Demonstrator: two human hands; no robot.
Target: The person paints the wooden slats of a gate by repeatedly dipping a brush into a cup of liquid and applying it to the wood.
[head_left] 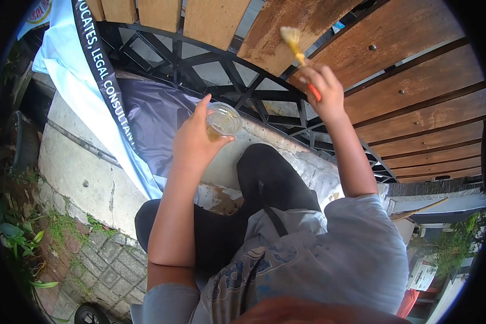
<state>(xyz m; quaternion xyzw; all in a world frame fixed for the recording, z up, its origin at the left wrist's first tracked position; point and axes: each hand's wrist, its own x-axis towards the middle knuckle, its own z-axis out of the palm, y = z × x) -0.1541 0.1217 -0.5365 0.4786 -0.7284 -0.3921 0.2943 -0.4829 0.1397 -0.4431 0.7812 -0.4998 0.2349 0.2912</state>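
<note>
My left hand (pixel 197 129) is wrapped round a clear plastic cup (pixel 223 120) with some yellowish liquid in it. In my right hand (pixel 323 89) is a paintbrush (pixel 292 39) with a red handle end and pale bristles pointing up and away. The bristles are over a wooden slat (pixel 270 31) that is dark brown and wet-looking in part and pale near its lower end. Whether the bristles touch the wood I cannot tell. Darker brown slats (pixel 386 46) run on to the right, with round bolt heads in them.
Black metal lattice (pixel 221 70) runs under the slats. A printed banner (pixel 100 89) lies over the concrete ledge (pixel 83 156) at the left. Paving bricks (pixel 105 264) and plants (pixel 19 235) are at the lower left. A broom (pixel 421 209) is at the right.
</note>
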